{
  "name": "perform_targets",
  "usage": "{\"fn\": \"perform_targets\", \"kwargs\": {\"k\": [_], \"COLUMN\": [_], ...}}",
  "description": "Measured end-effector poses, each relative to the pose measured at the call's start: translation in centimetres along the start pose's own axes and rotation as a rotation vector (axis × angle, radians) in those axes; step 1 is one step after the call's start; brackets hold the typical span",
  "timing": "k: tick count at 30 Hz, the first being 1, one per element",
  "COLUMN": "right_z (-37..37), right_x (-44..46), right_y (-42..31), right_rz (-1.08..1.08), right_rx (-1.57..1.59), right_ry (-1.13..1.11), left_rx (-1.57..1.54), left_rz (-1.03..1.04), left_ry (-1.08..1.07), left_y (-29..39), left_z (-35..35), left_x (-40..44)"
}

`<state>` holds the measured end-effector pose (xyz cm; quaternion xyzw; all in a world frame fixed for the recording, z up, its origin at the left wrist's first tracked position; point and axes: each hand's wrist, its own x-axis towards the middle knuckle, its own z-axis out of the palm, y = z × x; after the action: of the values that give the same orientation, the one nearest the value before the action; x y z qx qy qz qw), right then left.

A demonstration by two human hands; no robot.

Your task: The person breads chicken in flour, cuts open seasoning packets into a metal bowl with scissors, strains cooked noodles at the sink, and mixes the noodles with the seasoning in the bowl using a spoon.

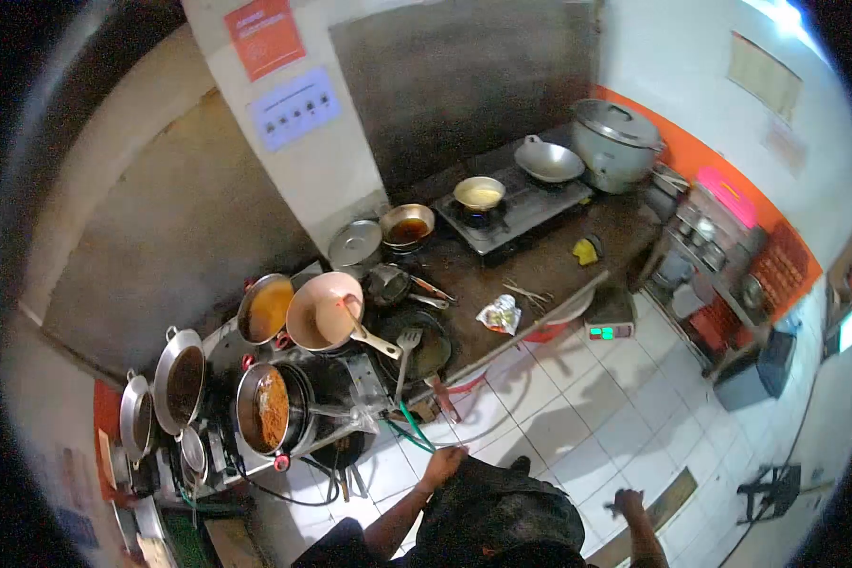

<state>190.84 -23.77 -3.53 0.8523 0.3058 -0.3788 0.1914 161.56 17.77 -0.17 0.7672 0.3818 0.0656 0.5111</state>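
My left hand (pixel 443 466) is low in the middle of the head view, beside the dark clothing on my body; its fingers look curled, but what they hold, if anything, cannot be made out. To the lower right, my right hand (pixel 625 504) hangs over the tiled floor with curled fingers, and a small dark shape shows at them. Above my left hand lie a green hose (pixel 415 428) and the reddish handle (pixel 443 401) of a dark pan. A metal spatula (pixel 406 352) rests across that pan.
Pots of orange food (pixel 273 409) and broth (pixel 271 309) stand at left, near a pink pan (pixel 324 312). A stove (pixel 513 210) holds a small pan (pixel 480 193) and a wok (pixel 549 163). A lidded pot (pixel 615 147), shelf (pixel 696 248) and grey bin (pixel 755 371) stand at right.
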Motion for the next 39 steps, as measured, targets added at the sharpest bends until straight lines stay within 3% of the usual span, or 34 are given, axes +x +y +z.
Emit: {"fn": "perform_targets", "kwargs": {"k": [1,2,3,4,5,6,7,8,9,10,11,12,14,15,16,18,20,22,25,27,28,30,32,34,36,37,38,39], "right_z": [-2.8,-5.2,-6.7,-15.5,-17.1,-21.9,-24.8,-28.0,-30.9,-28.8,-30.9,-31.8,-37.6,-38.1,-38.6,-39.2,-39.6,-46.1,-44.2,-40.7,-41.6,-47.5,-47.4,-50.5,-55.7,-59.8,-61.8,-65.3], "right_x": [4.1,8.3,13.5,13.1,17.8,18.8,21.4,22.1,23.1,30.9,31.0,32.8,29.3,30.4,32.0,36.1,41.2,35.6,44.6,48.5,46.4,39.7,39.4,36.4,33.8,32.2,33.7,35.3], "right_y": [1.3,1.8,0.4,-3.3,-4.9,-8.1,-11.2,-14.5,-18.5,-20.8,-24.8,-29.2,-35.9,-38.0,-40.9,-46.6,-52.7,-55.8,-60.6,-61.0,-59.7,-58.4,-55.6,-50.0,-45.1,-42.5,-40.2,-38.2], "right_rz": [-0.264,-0.523,-0.458,-0.286,-0.394,-0.472,-0.487,-0.542,-0.520,-0.969,-1.284,-0.972,-0.949,-0.978,-1.013,-1.068,-0.992,-0.746,-0.959,-1.184,-1.182,-0.950,-1.129,-1.466,-1.228,-1.175,-1.276,-1.099], "right_rx": [0.340,0.685,0.188,0.205,0.335,0.278,0.236,0.329,0.227,0.246,0.319,0.424,0.355,0.437,0.525,0.541,0.636,0.648,0.526,0.402,0.390,0.565,0.419,0.442,0.570,0.506,0.531,0.486], "right_ry": [0.098,0.180,0.651,0.140,0.287,0.229,0.258,0.195,0.236,0.410,0.684,0.367,0.199,0.173,0.146,0.236,0.343,0.266,0.298,0.242,0.213,-0.090,0.055,0.227,-0.173,-0.200,-0.068,-0.177], "left_rx": [0.043,0.096,0.237,-0.393,-0.498,-0.660,-0.696,-0.746,-0.753,-0.783,-0.736,-0.702,-0.687,-0.641,-0.477,-0.667,-0.557,-0.300,-0.638,-0.747,-0.793,-0.873,-0.948,-1.004,-1.066,-1.092,-1.122,-1.145], "left_rz": [-0.233,0.030,-0.114,-0.150,-0.178,-0.107,-0.178,-0.221,-0.268,-0.356,-0.355,-0.367,-0.470,-0.545,-0.476,-0.495,-0.394,-0.496,-0.900,-1.022,-1.055,-1.087,-1.093,-1.083,-1.072,-1.071,-1.071,-1.073], "left_ry": [-0.049,0.107,0.256,0.421,0.545,0.615,0.647,0.717,0.765,0.766,0.724,0.684,0.588,0.488,0.609,0.723,1.022,0.952,0.929,0.957,0.972,0.999,1.013,1.013,1.018,1.016,1.014,1.008], "left_y": [1.0,-1.3,-0.5,-2.4,-2.5,-5.1,-1.5,-2.0,-1.8,-3.4,-5.2,-5.8,-3.9,-2.8,-1.9,0.5,-1.5,-0.1,4.5,6.8,7.5,9.0,10.0,10.8,11.5,11.8,12.1,12.6], "left_z": [-1.6,-1.3,-1.2,-0.4,0.1,1.3,0.5,1.3,1.8,2.6,3.7,5.2,5.8,5.2,5.7,5.7,10.3,12.2,13.8,15.3,16.1,17.3,18.5,19.6,21.0,21.6,22.3,23.1], "left_x": [-0.8,-0.9,-1.4,-2.0,-1.6,-1.3,-1.2,-0.4,0.4,1.2,1.7,2.2,2.8,2.8,3.3,3.2,3.1,-0.6,-1.4,-0.1,1.1,3.6,6.5,9.7,12.7,14.1,15.4,16.5]}}
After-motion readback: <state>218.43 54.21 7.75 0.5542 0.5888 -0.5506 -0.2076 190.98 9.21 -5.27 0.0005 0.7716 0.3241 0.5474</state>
